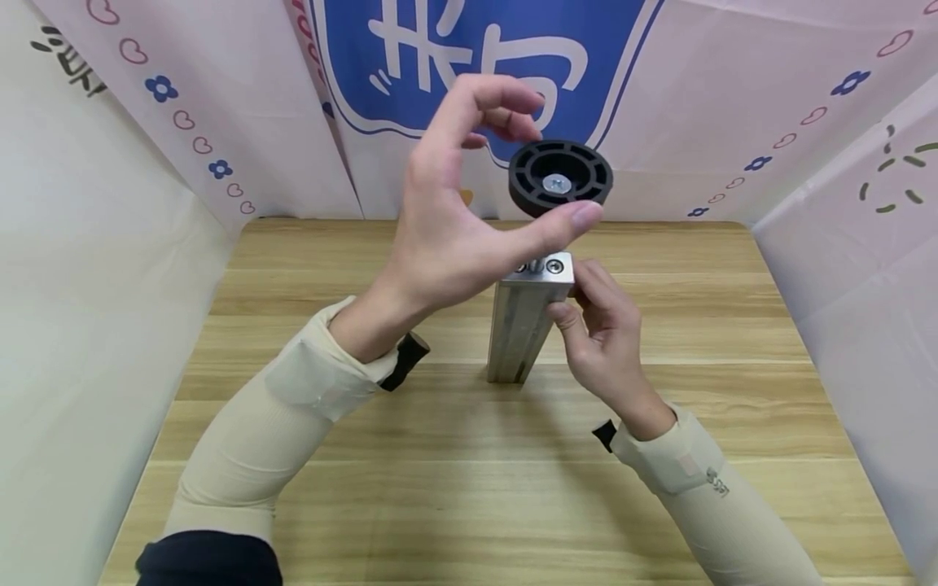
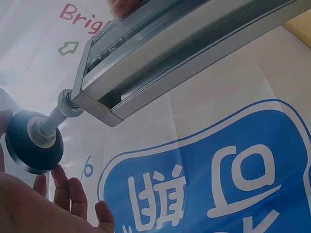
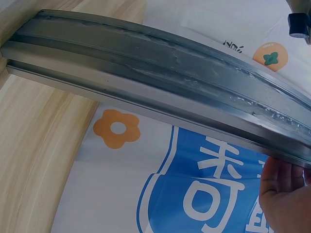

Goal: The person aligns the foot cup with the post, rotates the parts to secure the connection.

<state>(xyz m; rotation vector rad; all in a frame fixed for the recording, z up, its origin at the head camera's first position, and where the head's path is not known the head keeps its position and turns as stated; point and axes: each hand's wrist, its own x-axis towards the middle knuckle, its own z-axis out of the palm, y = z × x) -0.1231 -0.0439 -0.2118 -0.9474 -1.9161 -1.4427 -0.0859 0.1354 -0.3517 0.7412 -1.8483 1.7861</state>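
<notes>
An aluminium extrusion (image 1: 513, 330) stands upright on the table, with a metal end plate (image 1: 554, 267) on top. Above the plate is a round black levelling foot (image 1: 522, 185), its threaded stud (image 2: 54, 121) reaching down through a nut (image 2: 68, 103) at the plate. My left hand (image 1: 454, 207) curls round the foot's rim, thumb at the near edge and fingertips close against the far edge. Lower down, my right hand (image 1: 604, 334) grips the extrusion near its upper end, thumb on the near side. Some of its fingers are hidden behind the metal.
The wooden table (image 1: 410, 505) is bounded by a printed cloth backdrop (image 1: 696, 106) behind and white sheets at both sides. A black wrist mount (image 1: 403, 362) sticks out from the left cuff, and a smaller one (image 1: 604, 435) from the right.
</notes>
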